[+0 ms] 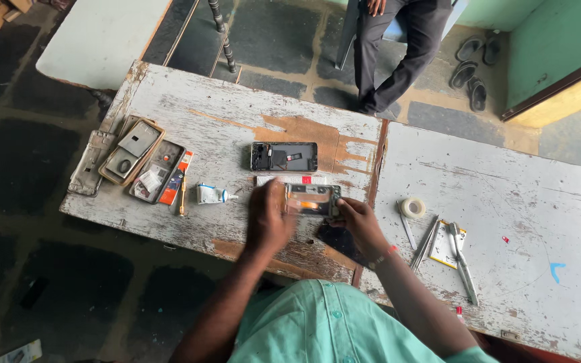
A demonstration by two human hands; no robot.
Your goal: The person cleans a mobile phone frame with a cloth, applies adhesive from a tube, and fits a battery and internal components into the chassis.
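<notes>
An opened phone body [312,199] with exposed internals lies between my hands on the worn white table [216,114]. My right hand [360,222] grips its right end. My left hand [268,216] hovers blurred at its left end, fingers spread, touching or nearly touching it. A second opened phone [284,156] lies just beyond. A dark flat piece [336,238] rests under my right wrist.
At the left lie phone frames and back covers [131,149], a screwdriver [182,195] and a small glue tube [211,195]. To the right sit a tape roll [412,207], tweezers [462,262] and a small card [446,243]. A person's legs [398,50] stand beyond the table.
</notes>
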